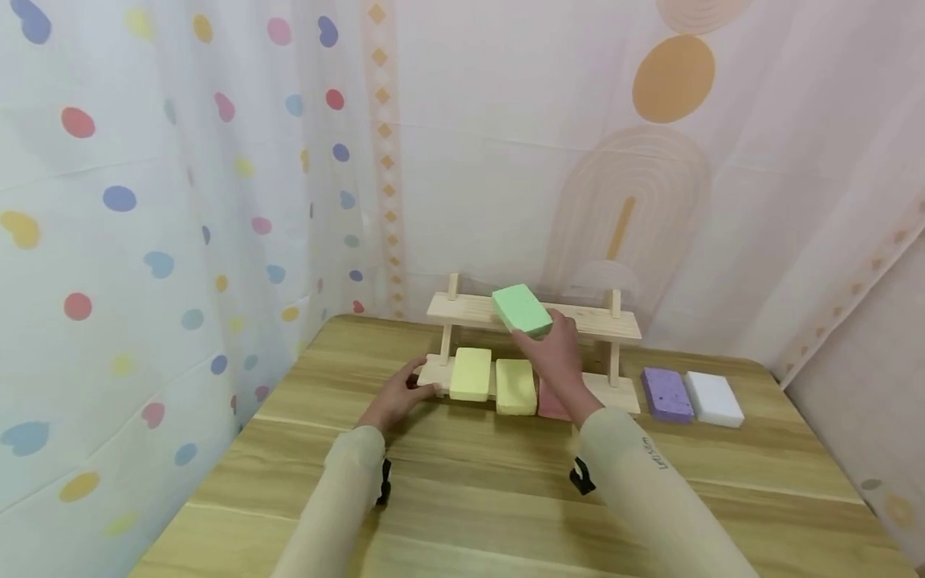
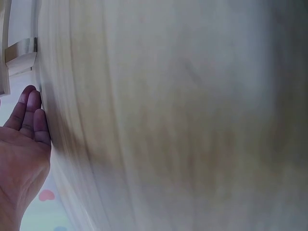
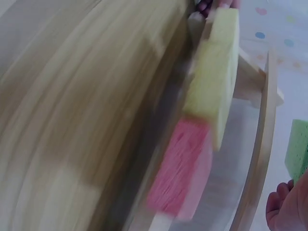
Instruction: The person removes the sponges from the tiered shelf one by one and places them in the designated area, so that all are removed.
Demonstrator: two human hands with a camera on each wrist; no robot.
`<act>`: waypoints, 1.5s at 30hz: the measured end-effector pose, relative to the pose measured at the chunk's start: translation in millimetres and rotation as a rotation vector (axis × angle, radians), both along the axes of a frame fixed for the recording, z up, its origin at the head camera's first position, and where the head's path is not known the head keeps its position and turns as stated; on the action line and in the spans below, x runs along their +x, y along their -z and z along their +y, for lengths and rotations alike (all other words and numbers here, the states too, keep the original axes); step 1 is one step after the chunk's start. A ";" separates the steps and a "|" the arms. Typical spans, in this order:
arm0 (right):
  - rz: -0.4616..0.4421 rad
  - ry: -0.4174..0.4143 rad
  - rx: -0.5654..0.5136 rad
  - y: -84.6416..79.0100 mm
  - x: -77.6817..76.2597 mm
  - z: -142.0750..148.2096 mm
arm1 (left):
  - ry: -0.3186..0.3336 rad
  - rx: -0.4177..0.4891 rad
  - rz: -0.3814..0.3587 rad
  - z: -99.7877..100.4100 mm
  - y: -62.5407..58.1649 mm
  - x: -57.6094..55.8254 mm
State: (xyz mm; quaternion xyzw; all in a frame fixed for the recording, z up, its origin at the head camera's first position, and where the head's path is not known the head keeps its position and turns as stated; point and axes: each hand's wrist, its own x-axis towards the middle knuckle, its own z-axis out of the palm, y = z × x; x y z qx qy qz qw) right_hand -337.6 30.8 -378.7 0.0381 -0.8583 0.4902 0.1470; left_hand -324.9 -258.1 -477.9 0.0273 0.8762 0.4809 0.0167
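Note:
My right hand [image 1: 552, 353] pinches a green sponge [image 1: 522, 309], holding it at the upper shelf of a two-tier wooden display rack [image 1: 592, 319]. Thumb and fingers of my left hand [image 1: 396, 397] lie around the left end of the rack's lower shelf [image 1: 433, 372]. Along that lower shelf stand a pale yellow sponge [image 1: 471, 374], a second yellow sponge [image 1: 516, 387] and a pink sponge [image 3: 180, 163]. The right forearm partly covers the pink one in the head view. In the right wrist view, the green sponge [image 3: 298, 147] shows at the right edge.
A purple sponge [image 1: 667, 395] and a white sponge [image 1: 714, 399] lie side by side on the wooden table [image 1: 462, 498], right of the rack. Patterned curtains [image 1: 491, 177] hang behind the table and along its left side.

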 end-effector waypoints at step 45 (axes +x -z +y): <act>0.042 0.327 0.097 -38.5 17.9 254.8 | 0.008 -0.016 -0.016 -0.1 -0.3 -1.0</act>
